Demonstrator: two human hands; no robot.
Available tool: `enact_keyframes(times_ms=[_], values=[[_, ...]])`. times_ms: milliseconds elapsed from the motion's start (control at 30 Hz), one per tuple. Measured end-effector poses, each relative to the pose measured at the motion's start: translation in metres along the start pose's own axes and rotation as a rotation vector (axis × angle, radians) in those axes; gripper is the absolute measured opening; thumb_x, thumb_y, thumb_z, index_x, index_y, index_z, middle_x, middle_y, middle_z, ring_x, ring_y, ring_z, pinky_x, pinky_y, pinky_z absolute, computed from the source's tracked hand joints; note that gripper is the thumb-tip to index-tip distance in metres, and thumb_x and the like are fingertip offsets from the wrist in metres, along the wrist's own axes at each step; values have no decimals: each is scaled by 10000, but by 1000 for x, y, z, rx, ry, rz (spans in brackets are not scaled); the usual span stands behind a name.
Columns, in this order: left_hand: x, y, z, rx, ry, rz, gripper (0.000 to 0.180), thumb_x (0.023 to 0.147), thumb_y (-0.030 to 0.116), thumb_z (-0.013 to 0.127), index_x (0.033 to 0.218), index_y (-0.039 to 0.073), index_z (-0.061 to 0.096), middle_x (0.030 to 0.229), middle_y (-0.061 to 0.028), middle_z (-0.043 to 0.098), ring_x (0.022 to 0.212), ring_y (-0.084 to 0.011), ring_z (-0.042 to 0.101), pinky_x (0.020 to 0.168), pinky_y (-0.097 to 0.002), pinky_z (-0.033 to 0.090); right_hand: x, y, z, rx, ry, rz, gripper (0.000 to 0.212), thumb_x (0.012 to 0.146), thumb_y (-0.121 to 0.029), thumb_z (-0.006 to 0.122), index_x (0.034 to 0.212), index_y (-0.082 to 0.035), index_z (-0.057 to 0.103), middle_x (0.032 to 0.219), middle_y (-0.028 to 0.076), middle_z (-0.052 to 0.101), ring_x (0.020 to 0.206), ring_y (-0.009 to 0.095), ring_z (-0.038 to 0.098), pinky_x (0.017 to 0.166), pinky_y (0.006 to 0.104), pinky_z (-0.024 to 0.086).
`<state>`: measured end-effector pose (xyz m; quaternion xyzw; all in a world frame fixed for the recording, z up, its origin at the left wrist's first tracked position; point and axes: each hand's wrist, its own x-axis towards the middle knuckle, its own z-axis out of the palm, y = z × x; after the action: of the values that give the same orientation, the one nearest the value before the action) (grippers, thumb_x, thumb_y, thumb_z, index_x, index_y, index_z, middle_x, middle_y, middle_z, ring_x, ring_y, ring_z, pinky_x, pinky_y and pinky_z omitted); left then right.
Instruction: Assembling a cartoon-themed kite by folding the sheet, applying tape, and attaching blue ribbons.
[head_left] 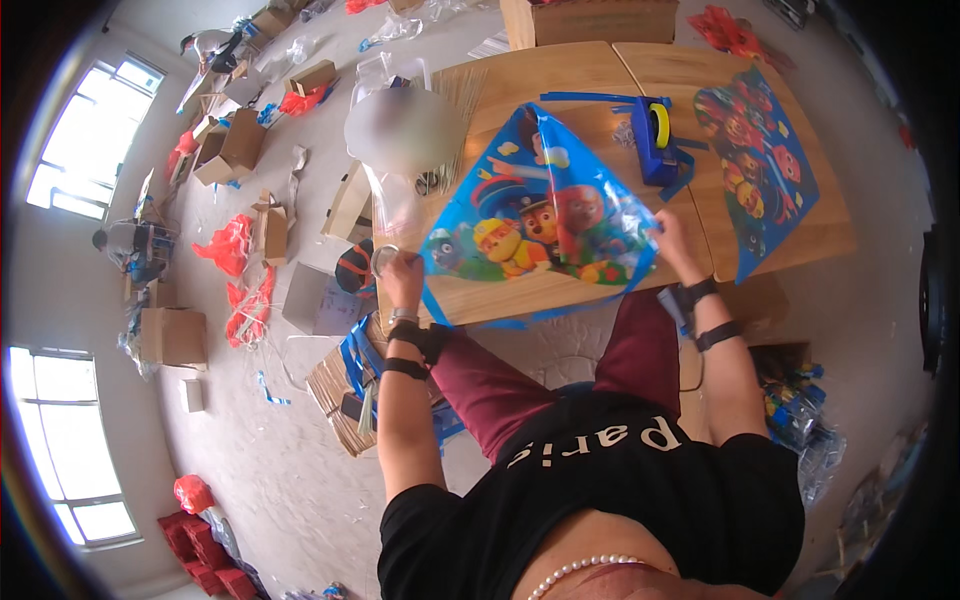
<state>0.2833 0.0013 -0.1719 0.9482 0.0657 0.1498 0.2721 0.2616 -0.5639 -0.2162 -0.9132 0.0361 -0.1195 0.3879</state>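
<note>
A blue kite sheet (pixel 540 225) printed with cartoon dogs is stretched between my hands over the near part of the wooden table (pixel 480 290). Its peak points away from me, and blue edging hangs at the lower corners. My left hand (pixel 402 277) is closed at the left corner, with a ring that looks like a tape roll (pixel 383 261) beside its fingers. At the right corner, my right hand (pixel 676 246) pinches the sheet's edge. Beyond it stands a blue tape dispenser (pixel 655 160) with a yellow roll. A second printed kite sheet (pixel 765 175) lies flat at the right.
Blue strips (pixel 590 97) and thin sticks (pixel 465 105) lie on the table's far part. A cardboard box (pixel 600 22) sits at the far edge. Several boxes (pixel 230 148) and red plastic bags (pixel 225 247) litter the floor leftward. Two people (pixel 210 45) are farther off.
</note>
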Motion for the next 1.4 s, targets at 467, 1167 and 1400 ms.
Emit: enact_keyframes(times_ms=[467,1167,1400], values=[[46,57,-93,463,263,306,76,893,168,656,942,116,680,951,-79,642,966,-287,630,852,-444,456,83,-84,-98,-851,232,-363,205,847,-133,659,1046,-85,644,1007,89,639,1072,297,607,924,452,485],[-98,133,45,-37,-232,348,386,860,227,718,1216,94,650,1238,-134,607,1212,-353,546,1020,-506,416,-13,-150,53,-450,-105,-468,419,911,-267,711,1234,-13,631,1338,157,574,1212,362,544,1062,527,400],[-112,128,70,102,-346,364,538,935,301,662,1436,133,559,1568,-127,420,1502,-373,291,1187,-638,191,-62,-144,119,-500,-264,-472,616,1013,-370,531,1552,-99,404,1616,159,364,1512,328,305,1231,541,199]])
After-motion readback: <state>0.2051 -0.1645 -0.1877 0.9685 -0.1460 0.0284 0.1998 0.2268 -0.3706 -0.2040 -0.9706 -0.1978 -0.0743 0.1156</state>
